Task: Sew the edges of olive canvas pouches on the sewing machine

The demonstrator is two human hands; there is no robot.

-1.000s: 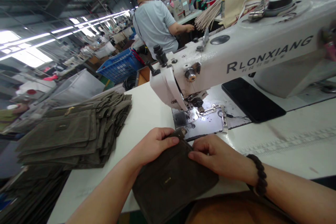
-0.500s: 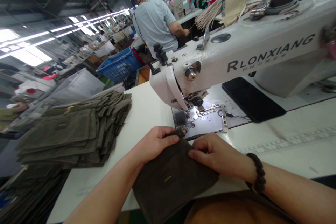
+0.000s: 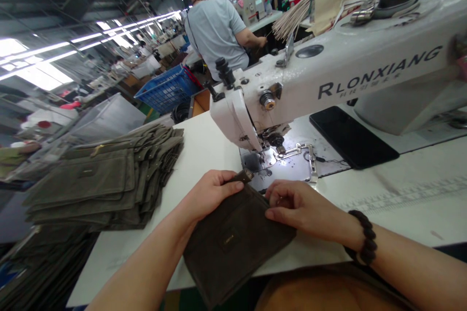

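A dark olive fabric pouch (image 3: 233,248) with a small label patch lies over the front edge of the white table, its lower corner hanging past it. My left hand (image 3: 215,192) pinches the pouch's upper left corner, beside a short folded tab (image 3: 244,176) that sticks up there. On the upper right edge, my right hand (image 3: 295,206) grips the fabric between thumb and curled fingers; a dark beaded bracelet circles that wrist. Just beyond both hands is the sewing machine's needle area (image 3: 264,155), with the pouch apart from the presser foot.
Olive pouches (image 3: 91,180) are piled at the left of the table (image 3: 204,141). A black phone (image 3: 353,136) rests on the machine bed, under the white sewing machine arm (image 3: 328,73). Behind stand a blue crate (image 3: 164,87) and a co-worker (image 3: 217,31) facing away.
The pouch has shifted slightly up and left, its tab tilting upward more. My left hand has moved a little up with it, and my right hand sits slightly further right.
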